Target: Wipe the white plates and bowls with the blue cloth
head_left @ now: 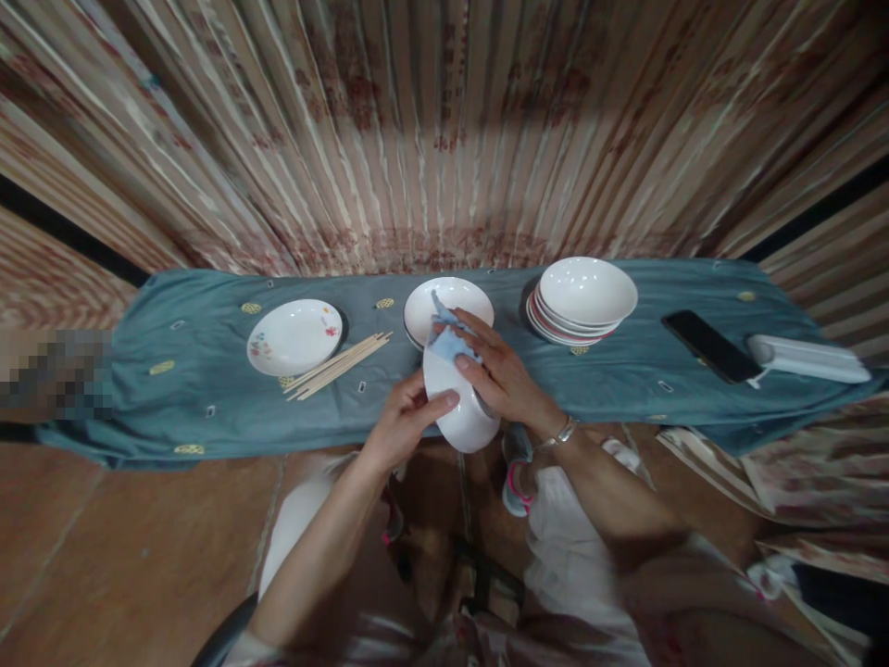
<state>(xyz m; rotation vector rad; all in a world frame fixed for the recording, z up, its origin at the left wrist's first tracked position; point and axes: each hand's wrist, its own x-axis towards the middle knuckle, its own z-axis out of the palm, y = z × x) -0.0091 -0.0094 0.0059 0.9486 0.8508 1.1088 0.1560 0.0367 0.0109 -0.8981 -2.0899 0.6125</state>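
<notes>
A white bowl (464, 419) is tilted up over the table's near edge. My left hand (409, 417) grips its left side, thumb lying across the white surface. In my right hand (504, 371) is a light blue cloth (455, 341), bunched and pressed against the bowl's upper rim; the fingers partly cover it. Just behind, another white bowl (444, 295) rests on the table, partly hidden by the cloth and the hands.
Left on the teal tablecloth (208, 371) are a flower-patterned plate (295, 338) and several chopsticks (337, 366). To the right stand stacked bowls (580, 292), a black phone (708, 345) and a white device (809, 358). A pleated curtain (444, 139) hangs behind.
</notes>
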